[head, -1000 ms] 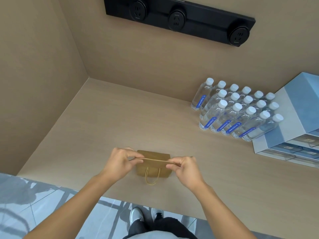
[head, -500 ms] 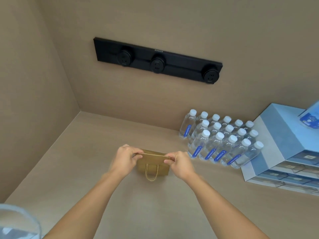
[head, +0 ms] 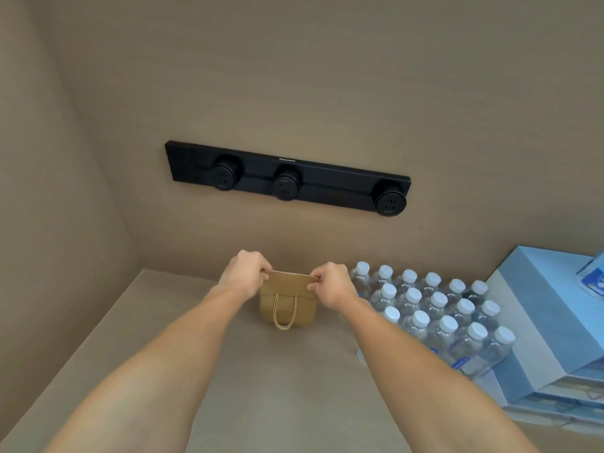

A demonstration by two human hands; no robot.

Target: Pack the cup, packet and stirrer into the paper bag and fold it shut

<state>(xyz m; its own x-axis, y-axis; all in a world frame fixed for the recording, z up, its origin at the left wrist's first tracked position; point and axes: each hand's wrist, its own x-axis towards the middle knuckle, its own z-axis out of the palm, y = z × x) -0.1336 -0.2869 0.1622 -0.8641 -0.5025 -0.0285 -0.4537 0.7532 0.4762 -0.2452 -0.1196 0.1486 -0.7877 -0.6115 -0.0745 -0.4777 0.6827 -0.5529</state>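
A small brown paper bag [head: 287, 305] stands on the wooden counter [head: 287, 387], near the back wall. Its top edge is pressed flat and a looped cord handle hangs down its front. My left hand [head: 245, 274] pinches the left end of the folded top. My right hand [head: 333, 284] pinches the right end. Both arms are stretched forward. The cup, packet and stirrer are not visible.
Several water bottles [head: 434, 308] with white caps stand close to the right of the bag. Blue boxes [head: 549, 322] are stacked at the far right. A black socket strip [head: 287, 179] is mounted on the back wall. A side wall [head: 49, 256] closes the left.
Both hands have carried the bag away from the counter's front edge toward the back wall, next to the bottles. The view has tilted upward. The grip on the folded top is unchanged.
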